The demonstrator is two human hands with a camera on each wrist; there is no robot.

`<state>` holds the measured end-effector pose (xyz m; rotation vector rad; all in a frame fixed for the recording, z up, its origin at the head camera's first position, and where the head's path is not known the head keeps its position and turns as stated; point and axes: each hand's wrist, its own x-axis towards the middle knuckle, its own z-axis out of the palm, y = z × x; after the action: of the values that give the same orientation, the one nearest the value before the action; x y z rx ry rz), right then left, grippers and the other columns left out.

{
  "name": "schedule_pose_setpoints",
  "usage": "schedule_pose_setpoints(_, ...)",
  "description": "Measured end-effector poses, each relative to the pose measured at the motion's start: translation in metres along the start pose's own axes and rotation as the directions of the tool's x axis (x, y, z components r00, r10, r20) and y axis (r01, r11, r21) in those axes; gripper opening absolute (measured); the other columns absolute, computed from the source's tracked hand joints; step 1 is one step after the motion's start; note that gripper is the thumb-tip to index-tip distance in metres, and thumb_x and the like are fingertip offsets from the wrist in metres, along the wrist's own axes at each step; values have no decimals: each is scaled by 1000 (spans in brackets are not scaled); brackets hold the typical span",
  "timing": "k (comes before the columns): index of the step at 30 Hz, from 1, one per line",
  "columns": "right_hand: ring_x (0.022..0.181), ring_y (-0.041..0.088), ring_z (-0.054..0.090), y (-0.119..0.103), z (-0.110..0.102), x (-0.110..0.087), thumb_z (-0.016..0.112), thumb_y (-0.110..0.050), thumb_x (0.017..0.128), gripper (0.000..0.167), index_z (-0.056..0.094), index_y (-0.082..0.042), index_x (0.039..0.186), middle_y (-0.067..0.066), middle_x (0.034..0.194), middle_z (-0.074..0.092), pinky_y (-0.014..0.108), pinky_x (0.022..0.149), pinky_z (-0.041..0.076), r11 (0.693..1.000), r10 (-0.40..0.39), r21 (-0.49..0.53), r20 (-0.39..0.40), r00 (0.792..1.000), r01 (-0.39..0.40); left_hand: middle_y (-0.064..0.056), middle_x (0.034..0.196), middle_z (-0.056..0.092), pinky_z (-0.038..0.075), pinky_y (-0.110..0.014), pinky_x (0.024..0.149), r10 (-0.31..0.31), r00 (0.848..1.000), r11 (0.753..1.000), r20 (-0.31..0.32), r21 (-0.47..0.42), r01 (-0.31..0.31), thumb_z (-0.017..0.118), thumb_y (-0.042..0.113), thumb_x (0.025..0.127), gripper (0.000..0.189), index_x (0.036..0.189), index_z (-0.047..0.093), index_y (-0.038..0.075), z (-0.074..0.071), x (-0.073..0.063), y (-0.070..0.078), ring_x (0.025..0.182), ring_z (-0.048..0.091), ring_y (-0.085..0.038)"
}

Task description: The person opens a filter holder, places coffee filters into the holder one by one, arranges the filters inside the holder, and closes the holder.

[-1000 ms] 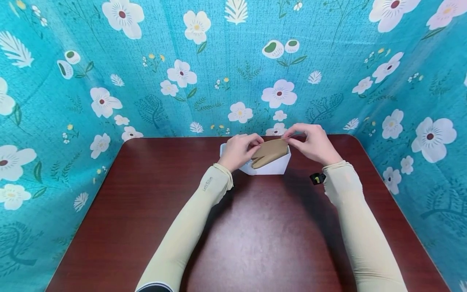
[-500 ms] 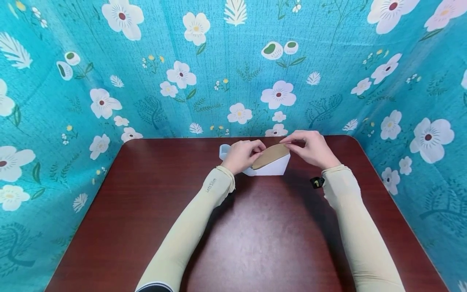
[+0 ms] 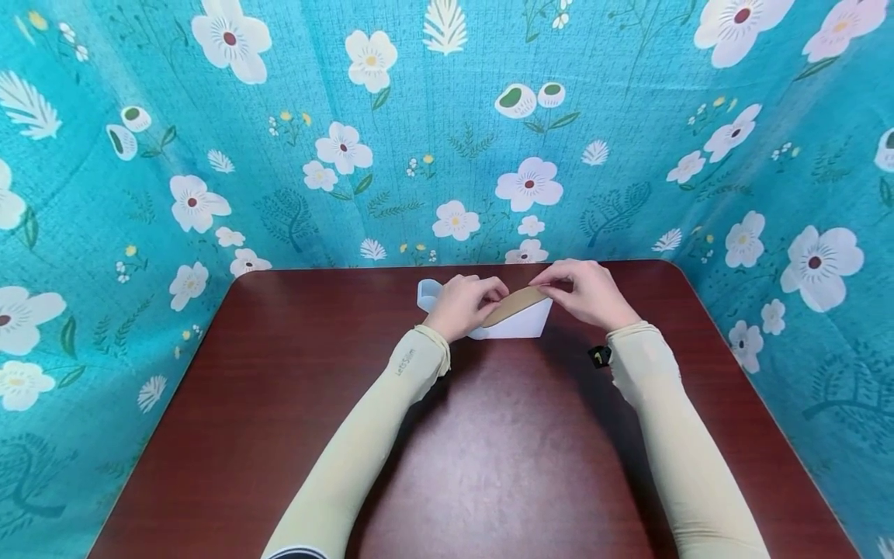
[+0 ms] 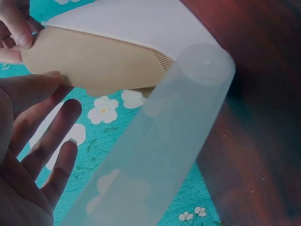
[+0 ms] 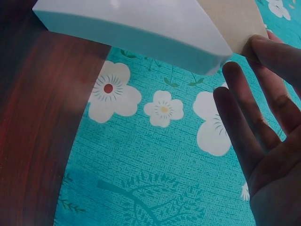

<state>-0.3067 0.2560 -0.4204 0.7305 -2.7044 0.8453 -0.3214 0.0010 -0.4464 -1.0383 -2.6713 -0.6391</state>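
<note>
Tan paper coffee filters [image 3: 518,303] stand in a white box with a slanted top [image 3: 522,321], near the table's far edge. In the left wrist view, a crimped seam shows on the front coffee filter [image 4: 94,59]. My left hand [image 3: 462,304] pinches its left side between thumb and forefinger, the other fingers spread loosely. At the upper right corner, my right hand [image 3: 587,291] pinches the paper with thumb and forefinger. A translucent lid [image 4: 155,127] swings out open from the box's left end. The filters' lower part is hidden inside the box.
The dark red-brown table [image 3: 447,450] runs back to a turquoise flowered cloth [image 3: 391,178] hanging behind and at both sides. A small black wrist-worn piece [image 3: 599,356] shows beside the right sleeve.
The filters have sunk lower into the box, both hands coming down with them. A folded front flap seen one second ago now lies flat with the rest.
</note>
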Motion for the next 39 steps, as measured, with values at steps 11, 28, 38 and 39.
schedule_pose_setpoints(11,96,26,65,1,10,-1,82,-11,89,17,83,-19,104,3,99,77,45,77,51,998,-14,-62,-10,1000,13,11,93,78,50,-35,89,-2,1000,985,10,173,1,75,19,95,14,108,75,25,6,-4,8,90,69,-13)
schedule_pose_setpoints(28,102,24,58,3,20,-2,83,-9,88,11,83,-13,98,6,96,75,46,85,53,997,-38,-69,20,999,40,13,87,77,50,-34,90,-46,998,968,-35,247,53,77,22,93,7,98,75,27,15,-6,13,86,68,-12)
schedule_pose_setpoints(38,94,22,56,4,26,-1,83,-12,88,9,83,-14,96,5,95,75,42,78,50,991,-51,-121,30,998,54,14,85,77,50,-34,86,-45,997,959,-66,278,62,78,19,91,10,96,75,26,25,-6,13,84,68,-13)
schedule_pose_setpoints(39,93,22,56,4,26,-1,83,-12,88,8,83,-14,96,4,95,75,42,78,50,991,-53,-119,27,998,56,14,85,77,50,-34,87,-46,996,959,-70,277,64,78,18,91,10,96,75,26,25,-6,13,84,68,-13)
